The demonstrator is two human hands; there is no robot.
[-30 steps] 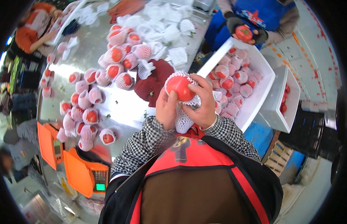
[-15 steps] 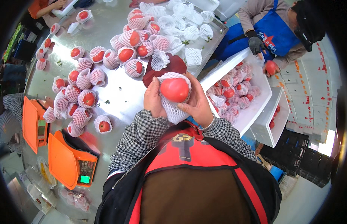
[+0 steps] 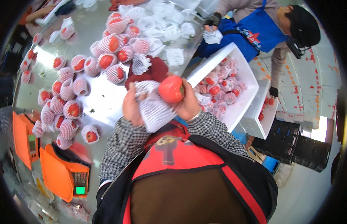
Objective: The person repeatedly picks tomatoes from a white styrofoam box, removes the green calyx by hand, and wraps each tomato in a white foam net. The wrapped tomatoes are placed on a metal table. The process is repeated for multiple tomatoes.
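My right hand [image 3: 188, 102] grips a bare red tomato [image 3: 171, 89] in front of my chest, its fingers round the far and right side. My left hand [image 3: 132, 106] is closed on a white foam net sleeve [image 3: 154, 111], which hangs loose and off the fruit, just left of the tomato. Past my hands a dark red cloth [image 3: 157, 67] lies on the metal table, with another foam sleeve [image 3: 141, 64] resting on it. Many net-wrapped tomatoes [image 3: 106, 61] stand in groups to the left and beyond.
A white foam box [image 3: 252, 91] of wrapped tomatoes is at my right, with a second white box [image 3: 258, 125] beside it. Empty sleeves [image 3: 175, 56] lie at the far table edge. Orange scales [image 3: 55, 171] stand at left. A co-worker in a blue apron [image 3: 263, 31] reaches into the second box.
The tomato has come out of its sleeve and is now in my right hand; the sleeve stays in my left. The co-worker now holds a sleeve and reaches down into the box.
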